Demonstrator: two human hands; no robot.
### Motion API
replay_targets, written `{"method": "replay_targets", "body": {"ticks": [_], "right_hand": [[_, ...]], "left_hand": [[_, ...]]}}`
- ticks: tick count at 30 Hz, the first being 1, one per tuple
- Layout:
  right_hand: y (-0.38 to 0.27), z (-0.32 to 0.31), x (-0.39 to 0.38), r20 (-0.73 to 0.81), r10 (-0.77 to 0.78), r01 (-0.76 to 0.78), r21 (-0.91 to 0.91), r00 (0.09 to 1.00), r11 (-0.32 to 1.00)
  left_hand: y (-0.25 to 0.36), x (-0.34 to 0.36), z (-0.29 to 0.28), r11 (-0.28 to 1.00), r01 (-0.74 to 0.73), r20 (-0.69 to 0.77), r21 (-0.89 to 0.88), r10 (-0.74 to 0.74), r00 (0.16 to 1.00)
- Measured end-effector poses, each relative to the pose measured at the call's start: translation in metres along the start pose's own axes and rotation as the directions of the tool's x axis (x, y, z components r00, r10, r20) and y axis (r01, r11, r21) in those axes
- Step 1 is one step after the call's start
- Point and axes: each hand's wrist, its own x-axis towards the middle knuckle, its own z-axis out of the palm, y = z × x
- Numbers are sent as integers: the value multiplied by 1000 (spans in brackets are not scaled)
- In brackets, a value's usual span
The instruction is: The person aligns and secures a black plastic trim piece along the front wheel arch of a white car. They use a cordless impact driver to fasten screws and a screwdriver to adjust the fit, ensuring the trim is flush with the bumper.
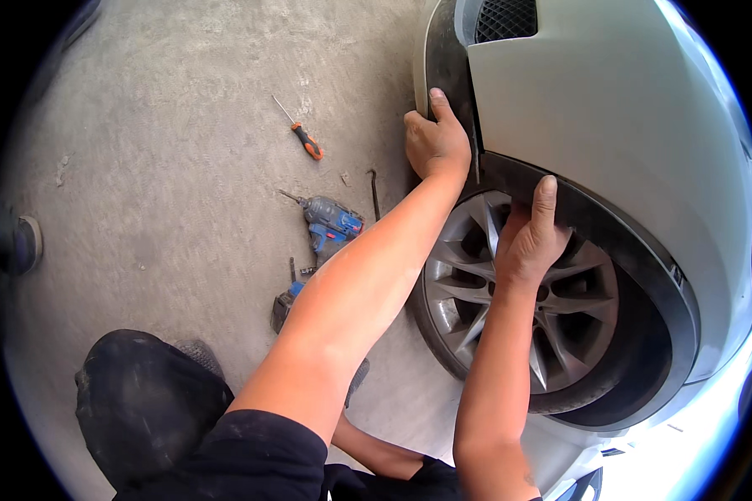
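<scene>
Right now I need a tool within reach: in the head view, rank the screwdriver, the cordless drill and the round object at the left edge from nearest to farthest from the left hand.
From the left hand:
1. Screwdriver, floor, just left.
2. Cordless drill, floor, lower left.
3. Round object, far left edge.
</scene>
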Motion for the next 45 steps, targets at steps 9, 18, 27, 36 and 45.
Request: {"method": "replay_targets", "body": {"ticks": [9,18,27,36,45], "right_hand": [[34,31,17,-408,-422,264,-390,809,882],[32,19,17,-330,-416,246,-452,847,858],[24,16,15,-325,-416,214,-508,849,834],[30,3,20,-199,-470,334,-477,860,813],[9,11,-3,-204,-250,111,-522,946,845]], "left_hand": [[-21,-3,-7,995,-59,91,-86,67,994],[-10,3,-4,991,117,56,-58,-114,992],[-8,-3,1,987,138,27,-82,-136,990],[-19,11,-9,968,147,152,-205,-117,981],[-7,-3,-8,981,178,103,-75,-170,980]]}}
